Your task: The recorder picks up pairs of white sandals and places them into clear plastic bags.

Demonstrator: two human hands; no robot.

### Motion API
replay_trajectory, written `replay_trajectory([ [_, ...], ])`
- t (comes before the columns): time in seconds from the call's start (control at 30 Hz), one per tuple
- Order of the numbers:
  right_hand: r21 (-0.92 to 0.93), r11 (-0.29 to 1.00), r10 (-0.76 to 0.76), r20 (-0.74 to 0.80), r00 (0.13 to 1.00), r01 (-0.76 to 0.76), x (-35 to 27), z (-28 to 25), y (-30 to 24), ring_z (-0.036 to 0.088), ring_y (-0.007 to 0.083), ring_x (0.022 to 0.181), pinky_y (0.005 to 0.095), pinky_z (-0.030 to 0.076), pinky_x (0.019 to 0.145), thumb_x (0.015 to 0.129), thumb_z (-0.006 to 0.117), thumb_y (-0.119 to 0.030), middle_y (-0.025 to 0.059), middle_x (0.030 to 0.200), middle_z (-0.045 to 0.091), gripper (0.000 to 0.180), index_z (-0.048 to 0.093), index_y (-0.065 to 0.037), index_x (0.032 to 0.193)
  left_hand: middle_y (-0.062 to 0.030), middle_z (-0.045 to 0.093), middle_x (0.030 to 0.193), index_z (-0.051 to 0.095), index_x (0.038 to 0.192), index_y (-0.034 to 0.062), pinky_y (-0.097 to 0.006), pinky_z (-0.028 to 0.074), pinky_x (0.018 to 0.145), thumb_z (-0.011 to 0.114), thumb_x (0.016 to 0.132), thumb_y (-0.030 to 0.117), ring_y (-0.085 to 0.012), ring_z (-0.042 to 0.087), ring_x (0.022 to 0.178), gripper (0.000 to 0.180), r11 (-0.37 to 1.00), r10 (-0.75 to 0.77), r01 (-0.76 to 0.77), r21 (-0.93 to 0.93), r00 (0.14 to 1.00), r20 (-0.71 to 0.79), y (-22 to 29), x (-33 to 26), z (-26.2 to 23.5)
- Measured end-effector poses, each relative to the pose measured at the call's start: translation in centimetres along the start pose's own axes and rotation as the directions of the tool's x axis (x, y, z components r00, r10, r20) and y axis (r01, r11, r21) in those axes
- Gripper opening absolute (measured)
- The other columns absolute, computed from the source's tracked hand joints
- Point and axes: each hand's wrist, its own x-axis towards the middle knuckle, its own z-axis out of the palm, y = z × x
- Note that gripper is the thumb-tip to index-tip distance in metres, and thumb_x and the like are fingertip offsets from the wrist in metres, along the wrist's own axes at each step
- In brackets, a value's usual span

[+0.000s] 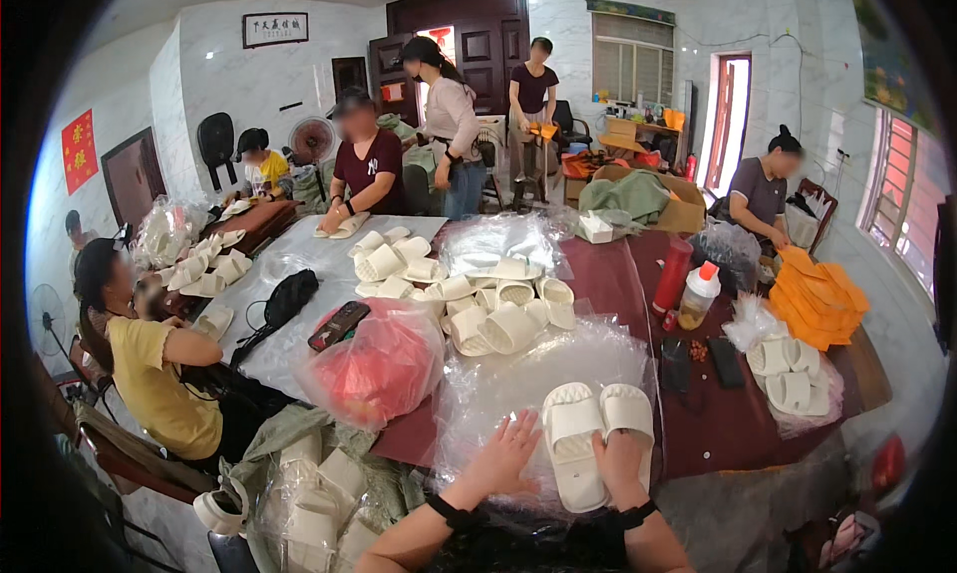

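Note:
A pair of cream slide slippers lies side by side in front of me: the left slipper [575,424] and the right slipper [626,410]. My right hand [620,463] rests on the footbed of the right slipper, its fingers reaching to the strap and partly hidden there. My left hand [505,453] is open, fingers spread, just left of the pair and over clear plastic bags [478,394] on the table. It holds nothing. Dark bands circle both my wrists. Beyond the bags sits a heap of similar slippers [508,314].
A pink plastic bag [384,364] carries a dark device [340,325]. At lower left, a sack [389,463] holds more slippers. To the right are a white bottle with a red cap [699,296], a bagged slipper stack [795,374] and orange bags [817,299]. Several people work around the table.

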Motion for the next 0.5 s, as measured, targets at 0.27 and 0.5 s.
replay_trajectory([
  [0.27, 0.042, 0.992, 0.109, 0.188, 0.976, -0.118, 0.1, -0.7, -0.4, 0.066, 0.0404, 0.067, 0.0509, 0.051, 0.066, 0.092, 0.058, -0.039, 0.022, 0.069, 0.065, 0.046, 0.067, 0.004, 0.078, -0.029, 0.041, 0.145, 0.044, 0.14, 0.0009, -0.046, 0.037, 0.11, 0.071, 0.084, 0.036, -0.0442, 0.042, 0.133, 0.072, 0.967, -0.048, 0.051, -0.249, 0.999, 0.019, 0.3, -0.8, 2.9],
  [0.5, 0.101, 0.983, 0.142, 0.127, 0.982, -0.155, 0.1, -0.6, -0.1, 0.064, 0.0429, 0.071, 0.0518, 0.05, 0.067, 0.091, 0.062, -0.034, 0.0277, 0.077, 0.064, 0.043, 0.065, 0.007, 0.077, -0.0295, 0.042, 0.144, 0.048, 0.137, 0.001, -0.045, 0.038, 0.109, 0.071, 0.083, 0.033, -0.0434, 0.043, 0.132, 0.067, 0.936, -0.048, 0.042, -0.349, 0.999, -0.008, 0.2, -0.5, 2.9],
])
